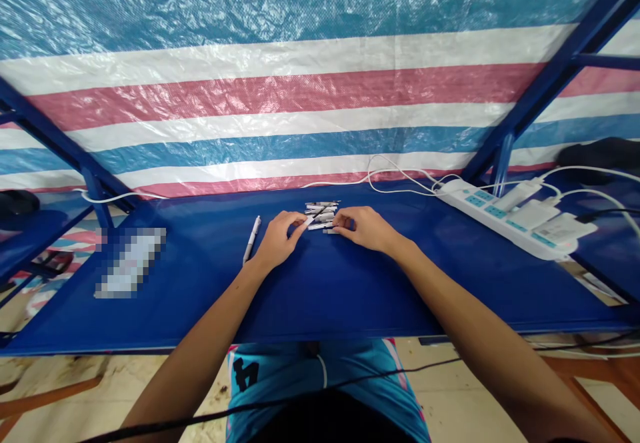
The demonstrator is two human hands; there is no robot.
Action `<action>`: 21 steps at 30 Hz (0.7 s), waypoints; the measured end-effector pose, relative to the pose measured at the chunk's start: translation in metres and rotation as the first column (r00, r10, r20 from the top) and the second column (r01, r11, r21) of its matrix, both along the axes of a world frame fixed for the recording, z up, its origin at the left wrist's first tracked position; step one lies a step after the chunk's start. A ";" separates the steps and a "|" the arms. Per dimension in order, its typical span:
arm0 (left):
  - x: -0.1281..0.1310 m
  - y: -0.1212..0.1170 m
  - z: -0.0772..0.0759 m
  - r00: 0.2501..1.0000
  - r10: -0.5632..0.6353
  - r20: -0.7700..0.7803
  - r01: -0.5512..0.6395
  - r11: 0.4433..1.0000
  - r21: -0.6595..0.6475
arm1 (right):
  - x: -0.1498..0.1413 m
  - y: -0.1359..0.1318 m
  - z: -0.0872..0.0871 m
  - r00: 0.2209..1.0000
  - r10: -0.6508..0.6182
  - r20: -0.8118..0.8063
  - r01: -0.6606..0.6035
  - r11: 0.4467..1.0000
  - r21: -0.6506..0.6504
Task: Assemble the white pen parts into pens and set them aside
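A small pile of white and dark pens (321,214) lies on the blue tabletop, between my two hands. My left hand (280,238) is closed in a pinch at the pile's left side, with thumb and forefinger on the end of a pen that slants across the others. From the right, my right hand (367,228) has curled fingers pinched at the near right ends of the pens, and its fingertips partly cover them. One separate white pen (253,238) with a grey grip lies just left of my left hand, pointing away from me.
A long white power strip (480,206) with several plugged-in chargers and cables rests at the right. A blurred pale rectangular object (131,263) lies at the left. Behind the blue table (320,303) hangs a striped plastic sheet (300,90), framed by blue metal bars (545,63).
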State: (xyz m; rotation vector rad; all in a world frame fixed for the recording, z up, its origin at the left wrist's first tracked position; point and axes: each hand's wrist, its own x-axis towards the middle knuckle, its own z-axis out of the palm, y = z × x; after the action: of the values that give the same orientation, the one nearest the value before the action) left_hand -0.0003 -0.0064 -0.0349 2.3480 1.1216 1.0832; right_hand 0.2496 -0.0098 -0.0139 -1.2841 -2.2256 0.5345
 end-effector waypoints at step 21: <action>0.001 -0.002 0.002 1.000 -0.006 -0.015 0.007 1.000 0.021 | -0.003 0.000 -0.008 0.992 0.127 0.014 -0.127 0.992 -0.022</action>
State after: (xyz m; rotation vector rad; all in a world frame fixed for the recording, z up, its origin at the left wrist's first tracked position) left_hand 0.0003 -0.0082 -0.0327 2.3784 1.1120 1.0824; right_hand 0.2461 -0.0098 -0.0219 -1.1660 -2.3321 0.5991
